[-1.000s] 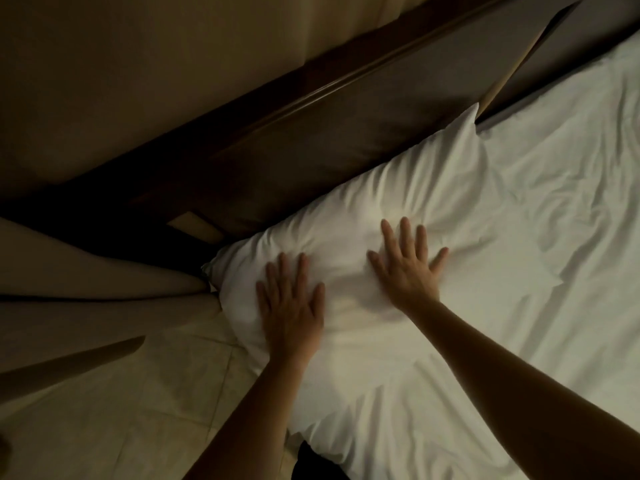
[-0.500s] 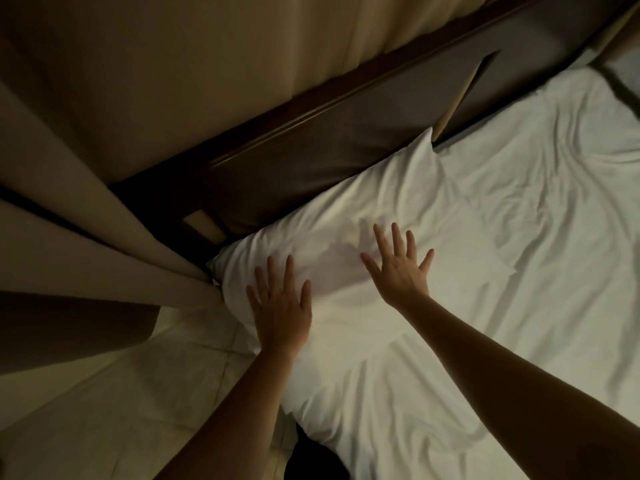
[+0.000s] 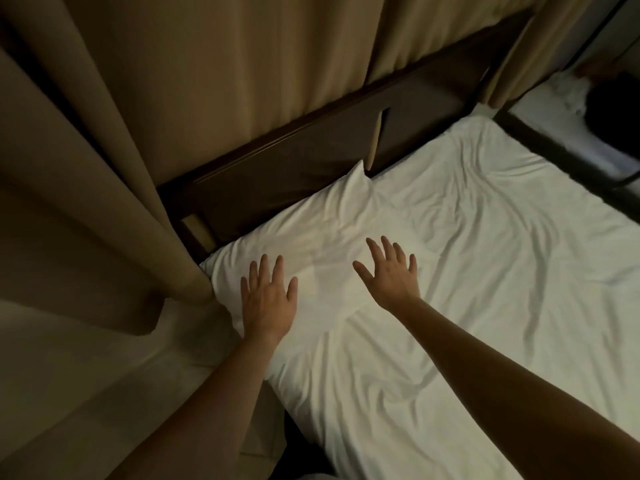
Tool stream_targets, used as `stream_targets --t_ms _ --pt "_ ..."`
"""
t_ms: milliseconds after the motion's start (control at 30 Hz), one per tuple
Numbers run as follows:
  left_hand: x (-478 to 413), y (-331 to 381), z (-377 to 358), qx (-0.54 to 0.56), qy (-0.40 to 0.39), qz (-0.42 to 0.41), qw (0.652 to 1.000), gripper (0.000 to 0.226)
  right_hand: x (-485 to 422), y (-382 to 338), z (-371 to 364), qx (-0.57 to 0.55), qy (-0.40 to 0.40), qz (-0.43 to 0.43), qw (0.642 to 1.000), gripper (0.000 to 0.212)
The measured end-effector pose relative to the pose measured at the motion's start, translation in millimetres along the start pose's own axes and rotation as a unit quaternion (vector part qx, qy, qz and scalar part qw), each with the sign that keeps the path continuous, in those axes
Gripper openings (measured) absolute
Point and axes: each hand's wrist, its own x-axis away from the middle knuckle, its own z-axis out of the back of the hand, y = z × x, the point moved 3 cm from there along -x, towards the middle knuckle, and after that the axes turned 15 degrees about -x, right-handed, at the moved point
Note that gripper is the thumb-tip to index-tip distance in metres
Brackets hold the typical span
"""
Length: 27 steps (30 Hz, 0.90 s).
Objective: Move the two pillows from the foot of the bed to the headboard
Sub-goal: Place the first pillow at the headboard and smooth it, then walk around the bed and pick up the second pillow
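Against the dark headboard (image 3: 311, 161), at about eleven o'clock from the hands, lay one white pillow (image 3: 311, 230), flat on the white sheet (image 3: 485, 271), its far corner poking up against the wood. A second earlier both palms had been pressed into it; half a second earlier they had begun to lift, and now they were clear of it. The left hand (image 3: 268, 299) hovered over the pillow's near edge at seven o'clock, fingers spread wide and straight, gripping nothing. The right hand (image 3: 389, 275) hung at five o'clock of the pillow's middle, fingers likewise splayed and empty, and whether it was brushing the cloth could not be told. That release suggested this pillow had been patted into place and its share of the job was finished. No second pillow showed beside it, so one more probably remained to be fetched from the foot of the bed, out of view. Tan curtains (image 3: 121, 168) hung at nine o'clock. No containers were visible anywhere.
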Motion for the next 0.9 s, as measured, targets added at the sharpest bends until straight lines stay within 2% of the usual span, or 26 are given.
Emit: stream_targets --t_ms 267,500,900 --pt "121.1 67.0 53.7 0.010 0.025 -0.067 0.997 0.064 149.5 61.2 66.0 -0.016 0.043 0.008 0.999 0.071" --pt "203.3 121.5 65.0 0.016 0.040 -0.126 0.991 0.065 266.0 112.9 95.5 -0.043 0.088 -0.026 0.995 0.070" --pt "257.5 174.2 65.8 -0.010 0.044 -0.268 0.963 0.064 387.5 147.2 99.8 -0.084 0.180 -0.134 0.971 0.071"
